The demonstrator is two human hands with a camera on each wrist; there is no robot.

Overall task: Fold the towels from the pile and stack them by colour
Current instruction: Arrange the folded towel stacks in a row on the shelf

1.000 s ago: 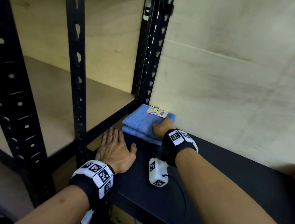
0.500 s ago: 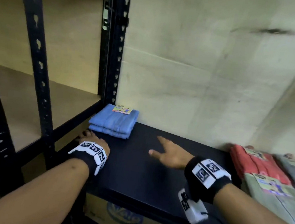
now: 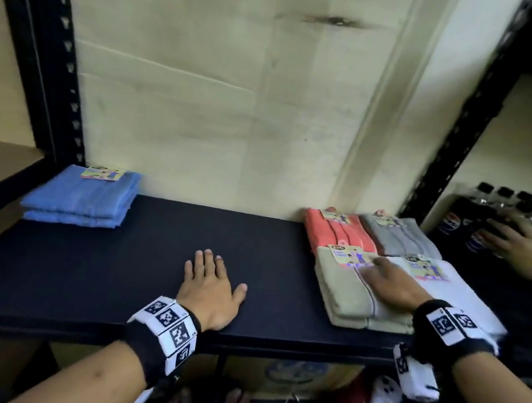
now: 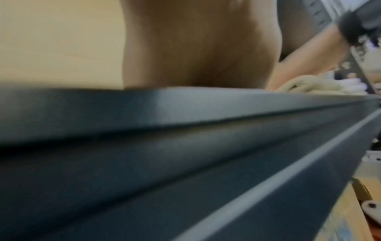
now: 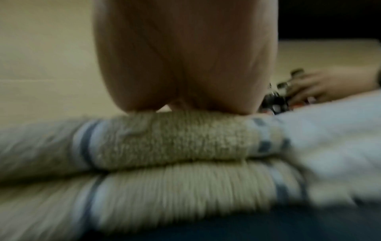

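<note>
On a black shelf (image 3: 137,273) against a pale wall, folded towels sit in colour groups. Far left lies a blue stack (image 3: 79,196), topped with a paper label. At the right end, four stacks sit touching one another: coral (image 3: 334,234) and grey (image 3: 399,238) behind, beige (image 3: 343,293) and white (image 3: 466,297) in front. Between the groups, the left hand (image 3: 211,289) lies flat on bare shelf, fingers straight and close together, holding nothing. Fingers of the right hand (image 3: 387,286) reach forward over the beige stack, resting on its top towel; I cannot tell whether they grip it. Another person's hand (image 3: 518,246) reaches towards dark bottles (image 3: 488,213) further right. One risk: dragging the beige towel could rumple the white stack pressed against it.
</note>
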